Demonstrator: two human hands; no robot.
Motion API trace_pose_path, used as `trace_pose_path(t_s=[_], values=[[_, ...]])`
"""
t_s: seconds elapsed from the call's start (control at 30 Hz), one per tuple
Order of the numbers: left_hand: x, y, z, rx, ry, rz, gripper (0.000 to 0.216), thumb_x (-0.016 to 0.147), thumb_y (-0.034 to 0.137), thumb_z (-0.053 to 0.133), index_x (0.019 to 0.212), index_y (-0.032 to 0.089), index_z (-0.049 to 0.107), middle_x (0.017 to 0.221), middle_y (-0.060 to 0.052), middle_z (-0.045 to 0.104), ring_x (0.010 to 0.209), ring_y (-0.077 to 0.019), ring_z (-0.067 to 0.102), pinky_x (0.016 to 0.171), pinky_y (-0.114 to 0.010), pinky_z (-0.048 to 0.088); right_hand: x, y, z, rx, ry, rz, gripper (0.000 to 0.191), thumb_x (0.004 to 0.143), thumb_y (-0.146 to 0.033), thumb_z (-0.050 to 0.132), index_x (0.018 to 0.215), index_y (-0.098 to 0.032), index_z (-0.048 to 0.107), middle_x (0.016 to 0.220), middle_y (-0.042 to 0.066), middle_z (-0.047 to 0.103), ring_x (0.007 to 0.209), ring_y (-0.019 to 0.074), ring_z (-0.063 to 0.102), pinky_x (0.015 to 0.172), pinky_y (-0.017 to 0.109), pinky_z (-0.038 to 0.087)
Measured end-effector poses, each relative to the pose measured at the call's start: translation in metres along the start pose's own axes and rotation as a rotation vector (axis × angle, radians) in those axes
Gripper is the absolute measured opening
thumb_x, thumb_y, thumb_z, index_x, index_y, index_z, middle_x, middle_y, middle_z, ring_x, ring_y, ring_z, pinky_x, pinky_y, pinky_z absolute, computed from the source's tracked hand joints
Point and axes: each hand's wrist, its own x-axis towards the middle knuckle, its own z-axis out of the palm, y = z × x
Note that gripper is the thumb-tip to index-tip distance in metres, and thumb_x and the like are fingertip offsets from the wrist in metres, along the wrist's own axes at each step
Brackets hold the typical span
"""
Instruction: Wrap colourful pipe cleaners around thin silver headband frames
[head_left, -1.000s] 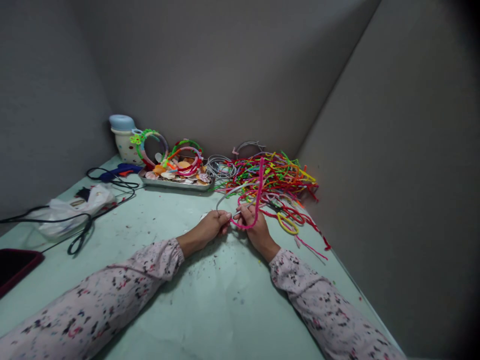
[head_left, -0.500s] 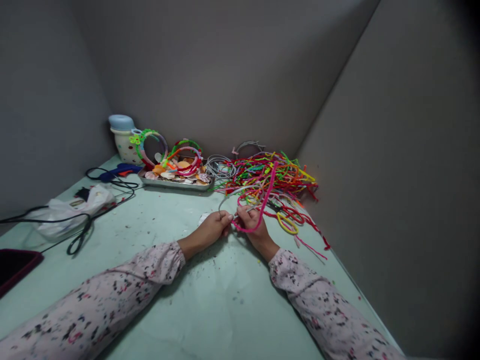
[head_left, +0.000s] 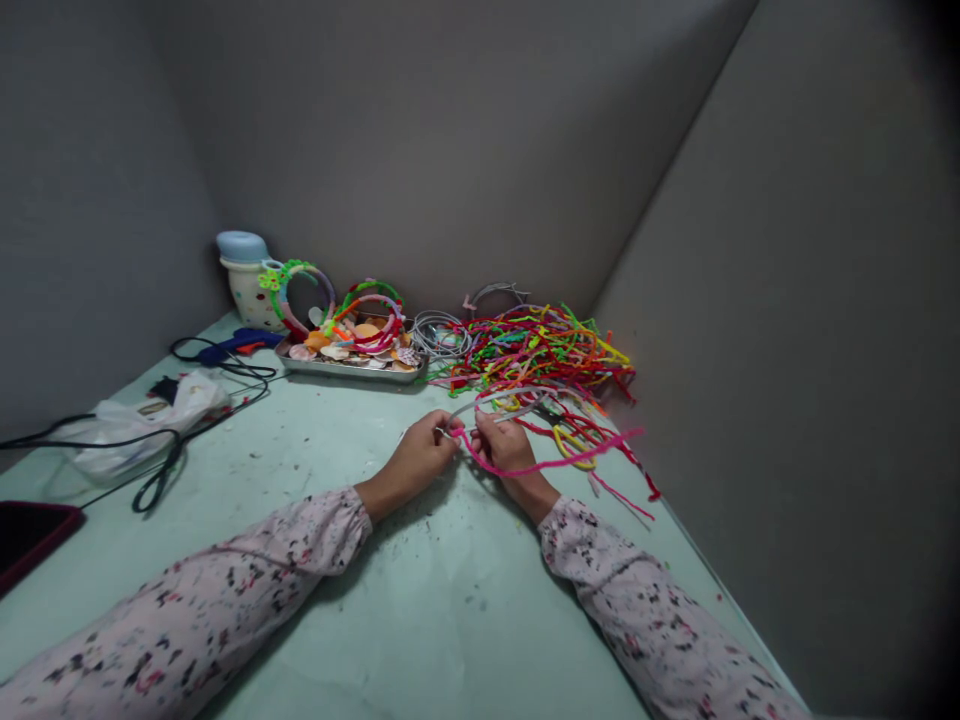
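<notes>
A bright pink pipe cleaner (head_left: 570,462) is wound at one end near a grey wire hoop (head_left: 484,400). My left hand (head_left: 414,458) is closed in a pinch where the pink end meets the wire. Just to its right, my right hand (head_left: 514,455) grips the hoop between thumb and fingers. The long loose part of the pipe cleaner passes across that hand and sticks out to the right. Fingers partly hide the spot where the pink strand joins the wire.
Behind my hands lies a heap of coloured pipe cleaners (head_left: 540,345), with coiled grey wire (head_left: 441,335) beside it. A metal tray (head_left: 352,372) bears shells and wrapped hoops. To the left are a lidded jar (head_left: 247,285), a plastic bag (head_left: 127,430), black cable (head_left: 176,465) and a dark-red-edged device (head_left: 37,535).
The pink strand's free end has swung from pointing up to lying out to the right. The grey hoop has tilted lower, and my left hand has shifted slightly.
</notes>
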Motion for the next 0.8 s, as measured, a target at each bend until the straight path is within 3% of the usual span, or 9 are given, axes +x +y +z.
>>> trace_pose_path(t_s=[0.27, 0.8], values=[[-0.0017, 0.0029, -0.0009, 0.256, 0.119, 0.147, 0.008, 0.074, 0.02, 0.058, 0.081, 0.017, 0.059, 0.076, 0.0, 0.056, 0.064, -0.0121, 0.049, 0.06, -0.024, 0.037, 0.0004, 0.0004, 0.0017, 0.001, -0.023, 0.028, 0.049, 0.074, -0.062, 0.058, 0.053, -0.019, 0.057, 0.041, -0.001, 0.052, 0.034, 0.01, 0.042, 0.036, 0.023, 0.029], [-0.0026, 0.0, -0.0017, 0.239, 0.149, 0.156, 0.01, 0.077, 0.026, 0.06, 0.084, 0.018, 0.059, 0.08, -0.001, 0.057, 0.064, -0.0118, 0.05, 0.061, -0.025, 0.04, -0.0075, -0.0048, 0.0009, -0.056, -0.088, -0.065, 0.052, 0.082, -0.06, 0.052, 0.054, -0.017, 0.058, 0.04, -0.001, 0.051, 0.036, 0.0086, 0.042, 0.038, 0.021, 0.031]])
